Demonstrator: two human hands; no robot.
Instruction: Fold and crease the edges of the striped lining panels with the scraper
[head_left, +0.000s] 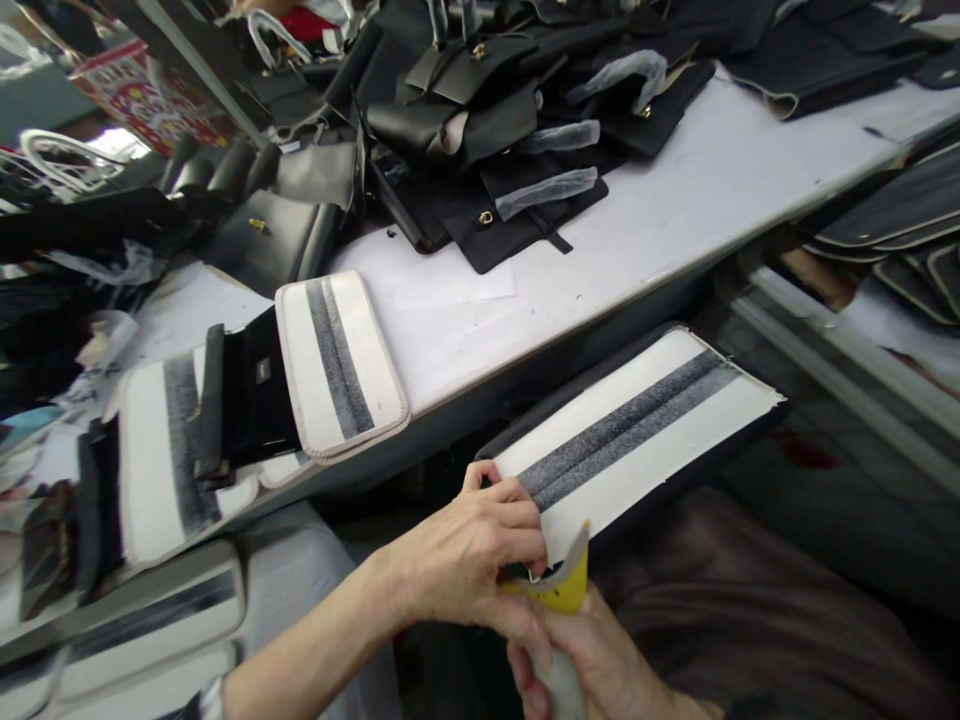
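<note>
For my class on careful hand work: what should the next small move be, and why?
Probably ease the yellow tool slightly along the edge of the white panel: the right hand grips the tool, its tip shows right by that edge, and the left hand curls over the panel's near end.

left hand (487, 545) close beside right hand (596, 640), fingers (521, 545) curled
</note>
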